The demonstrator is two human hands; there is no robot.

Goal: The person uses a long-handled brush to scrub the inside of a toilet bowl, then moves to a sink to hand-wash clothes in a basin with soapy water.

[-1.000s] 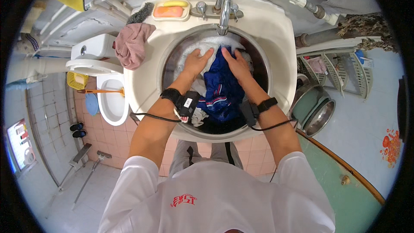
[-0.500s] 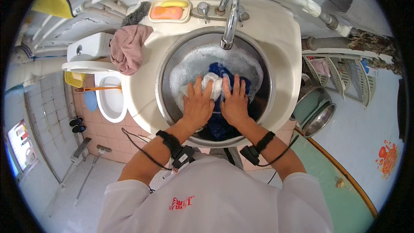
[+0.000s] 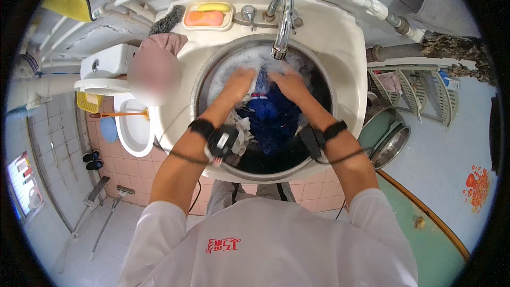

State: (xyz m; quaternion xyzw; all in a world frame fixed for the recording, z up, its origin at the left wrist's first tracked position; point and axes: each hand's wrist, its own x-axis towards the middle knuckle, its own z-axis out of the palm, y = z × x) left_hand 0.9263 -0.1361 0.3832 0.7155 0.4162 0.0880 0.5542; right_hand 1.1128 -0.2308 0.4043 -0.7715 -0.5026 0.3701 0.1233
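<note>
In the round metal basin (image 3: 197,87), a dark blue garment (image 3: 268,111) with a thin red-and-white stripe lies spread in soapy water. My left hand (image 3: 238,84) is at the garment's far left side, fingers curled in against its edge. Opposite it, my right hand (image 3: 289,84) closes on the far right edge. Motion blurs both hands, and foam partly hides the fingertips. White cloth (image 3: 243,135) lies crumpled at the basin's near left, beside my left wrist. A chrome faucet (image 3: 286,21) hangs over the far side of the water.
A soap dish (image 3: 231,23) with an orange bar and a yellow bar stands behind the basin. Left of the basin, a pink cloth (image 3: 164,42) drapes over the counter, near a toilet (image 3: 127,127). Metal bowls (image 3: 393,146) and a plastic rack (image 3: 414,93) are at the right.
Both hands have moved away from me, off the white cloth and toward the faucet. The blue garment now lies more spread out, while the white cloth has shifted to the near left.
</note>
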